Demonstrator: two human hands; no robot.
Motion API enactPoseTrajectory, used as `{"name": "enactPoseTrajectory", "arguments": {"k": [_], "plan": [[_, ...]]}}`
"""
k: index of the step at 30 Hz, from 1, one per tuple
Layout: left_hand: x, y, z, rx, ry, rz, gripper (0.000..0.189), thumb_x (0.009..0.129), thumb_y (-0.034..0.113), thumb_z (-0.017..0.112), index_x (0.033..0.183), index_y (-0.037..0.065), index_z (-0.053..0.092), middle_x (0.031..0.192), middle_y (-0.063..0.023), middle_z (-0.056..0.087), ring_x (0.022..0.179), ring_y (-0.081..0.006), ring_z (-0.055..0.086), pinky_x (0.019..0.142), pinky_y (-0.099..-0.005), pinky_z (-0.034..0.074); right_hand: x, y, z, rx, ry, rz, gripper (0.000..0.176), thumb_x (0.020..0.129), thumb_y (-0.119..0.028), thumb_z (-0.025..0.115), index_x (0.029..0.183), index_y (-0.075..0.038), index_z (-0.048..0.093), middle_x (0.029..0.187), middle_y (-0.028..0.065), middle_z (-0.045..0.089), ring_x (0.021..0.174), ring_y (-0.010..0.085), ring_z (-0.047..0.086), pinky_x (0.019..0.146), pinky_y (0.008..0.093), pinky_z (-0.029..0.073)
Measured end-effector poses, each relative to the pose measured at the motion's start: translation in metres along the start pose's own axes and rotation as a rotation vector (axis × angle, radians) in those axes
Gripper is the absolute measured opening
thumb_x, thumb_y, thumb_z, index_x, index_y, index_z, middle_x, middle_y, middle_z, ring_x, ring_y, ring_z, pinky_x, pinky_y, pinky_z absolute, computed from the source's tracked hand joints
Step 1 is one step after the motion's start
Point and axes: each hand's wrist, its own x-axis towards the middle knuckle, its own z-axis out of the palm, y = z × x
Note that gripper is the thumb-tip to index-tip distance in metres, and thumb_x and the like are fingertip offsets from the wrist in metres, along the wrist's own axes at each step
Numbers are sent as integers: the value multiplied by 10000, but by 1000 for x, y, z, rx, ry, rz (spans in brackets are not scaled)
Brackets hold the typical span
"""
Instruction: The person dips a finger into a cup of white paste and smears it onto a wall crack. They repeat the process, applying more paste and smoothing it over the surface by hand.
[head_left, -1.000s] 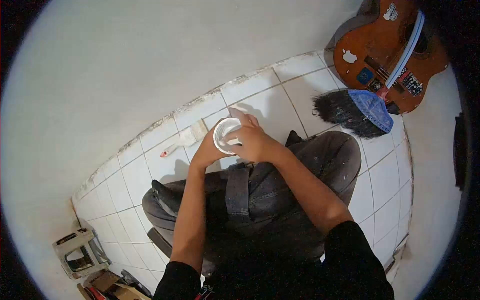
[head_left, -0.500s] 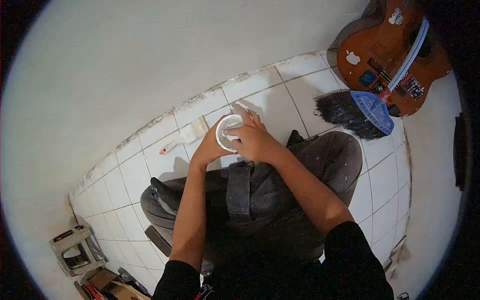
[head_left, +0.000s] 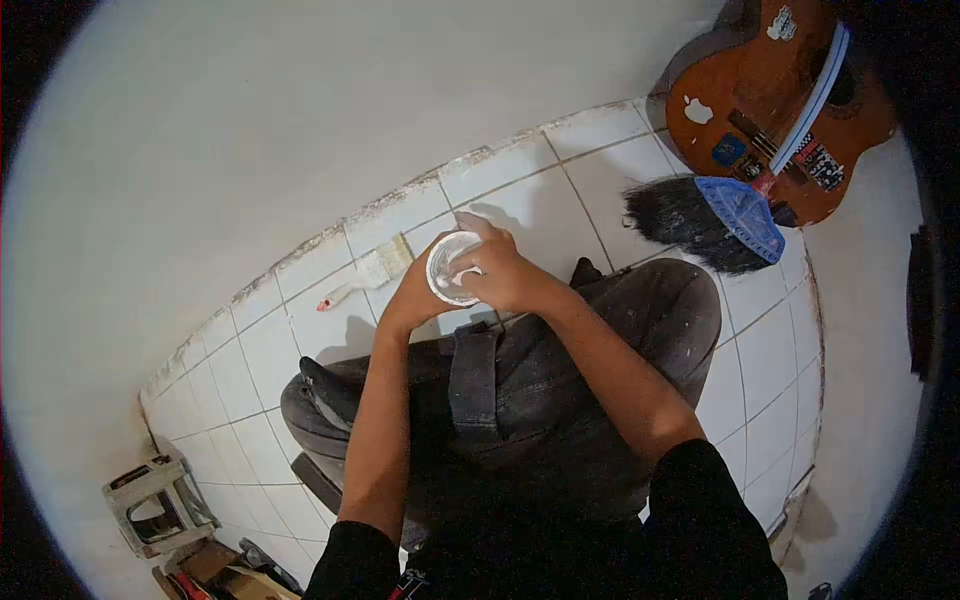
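A small white cup (head_left: pixel 431 272), round and open at the top, is held in my left hand (head_left: pixel 408 300), which wraps round its side. White material coats the inside of the cup. Over the rim reaches my right hand (head_left: pixel 515 275), with at least one finger dipped inside and another stretched out beyond the far edge. Its fingers are apart, and I see no tool in them. Left of the cup, a paintbrush (head_left: pixel 378 266) with pale bristles and a white-smeared handle lies on the floor tiles.
White tiles (head_left: pixel 590 190) meet a pale wall (head_left: pixel 300 120) along a rough, chipped edge. A blue-headed broom (head_left: pixel 740 220) with black bristles and a stickered guitar (head_left: pixel 700 75) stand at upper right. At lower left are a worn stool (head_left: pixel 150 500) and a cardboard box (head_left: pixel 255 583).
My right hand's fingers have shifted slightly within the cup. The cup stays in my left hand, and the brush lies where it was. The view has moved a little.
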Motion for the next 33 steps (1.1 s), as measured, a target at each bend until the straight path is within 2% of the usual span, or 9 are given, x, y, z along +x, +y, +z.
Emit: {"name": "enactPoseTrajectory", "arguments": {"k": [5,8,10,13,20,26,33], "plan": [[-1,-1,0,90,13,46,977,567,141,913,1403,21,421,1309,-99,570,1195,-200,549,1033,-347,430,1,-3,-6,10,66,-12,314,782,-142,569,1037,-117,750,1484,300,303,1390,436,273,1140,496,189],[-2,-8,-1,59,15,38,987,564,148,915,1406,14,419,1321,-103,569,1209,-205,544,1038,-349,426,-3,-6,-3,-99,53,56,305,784,-154,579,1034,-122,751,1496,297,285,1379,452,275,1138,521,218],[-2,-4,-2,86,4,39,984,565,154,915,1406,14,423,1325,-105,568,1213,-206,542,1038,-351,426,-6,-16,-2,-155,-22,120,298,791,-168,593,1041,-145,754,1511,267,282,1362,491,272,1127,551,258],[-1,-5,-2,105,-10,45,960,573,161,910,1397,16,439,1326,-107,569,1214,-209,543,1036,-353,427,-9,-17,0,-173,-22,82,292,800,-179,608,1053,-167,755,1530,222,271,1349,524,263,1120,568,282],[-2,-3,1,123,5,54,887,604,163,886,1373,23,467,1321,-114,571,1197,-213,552,1028,-352,431,-9,-18,-5,-189,-123,115,286,800,-180,624,1053,-171,756,1551,191,240,1347,535,259,1127,573,267],[-5,-1,3,171,35,58,874,606,171,887,1363,23,476,1313,-119,573,1194,-219,554,1029,-350,429,-8,-15,-5,-199,-156,134,276,777,-168,632,1021,-150,760,1531,201,271,1337,513,286,1123,551,280],[-3,6,5,175,9,63,852,615,155,885,1356,26,486,1302,-115,577,1189,-210,554,1033,-346,425,-4,-5,-14,-101,-149,1,234,776,-157,627,955,-76,755,1487,245,329,1352,435,315,1132,493,229]]}}
